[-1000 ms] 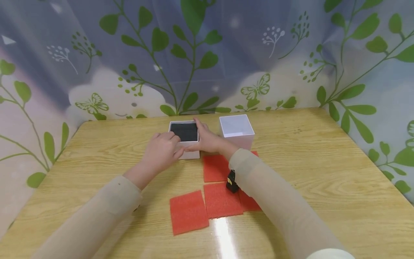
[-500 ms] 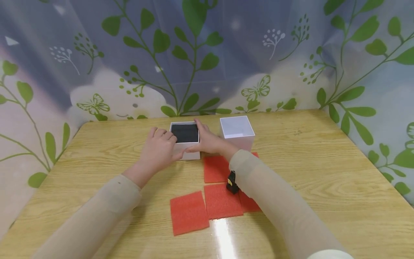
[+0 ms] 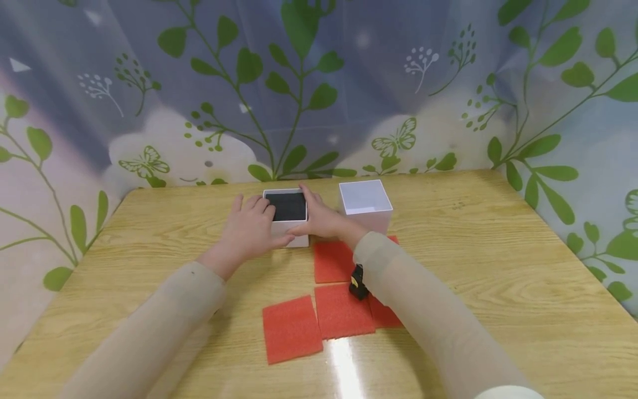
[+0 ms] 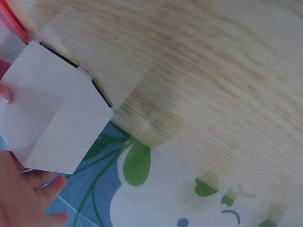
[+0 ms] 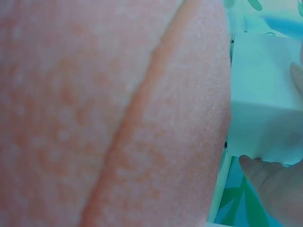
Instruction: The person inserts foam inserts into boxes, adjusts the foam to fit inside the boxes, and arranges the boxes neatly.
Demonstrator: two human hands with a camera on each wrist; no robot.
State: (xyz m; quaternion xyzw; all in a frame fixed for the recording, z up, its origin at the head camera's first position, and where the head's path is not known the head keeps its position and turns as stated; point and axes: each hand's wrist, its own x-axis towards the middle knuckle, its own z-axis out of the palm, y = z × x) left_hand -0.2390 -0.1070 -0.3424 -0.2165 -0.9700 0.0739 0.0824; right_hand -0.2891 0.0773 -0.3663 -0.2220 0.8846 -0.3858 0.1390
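Observation:
A white box (image 3: pixel 289 228) stands near the back of the table, with a flat black insert or filling (image 3: pixel 289 206) at its top. My right hand (image 3: pixel 321 218) grips its right side, thumb across the front wall and a finger along the right rim. At the left front corner my left hand (image 3: pixel 250 226) holds the box, its fingers at the left rim beside the black part and its thumb along the front. In the left wrist view, a white wall (image 4: pixel 57 113) shows with fingers around it. Skin hides much of the right wrist view.
A second white box (image 3: pixel 365 202), its pale top facing up, stands just to the right. Several red square sheets (image 3: pixel 292 329) lie on the wooden table (image 3: pixel 488 255) in front, partly under the right forearm. A black and yellow item (image 3: pixel 358 281) is by the right sleeve. A patterned curtain hangs behind.
My left fingers have shifted from curled at the black part's front left corner to a straighter pose at the left rim. The right hand keeps its grip; the boxes look unmoved.

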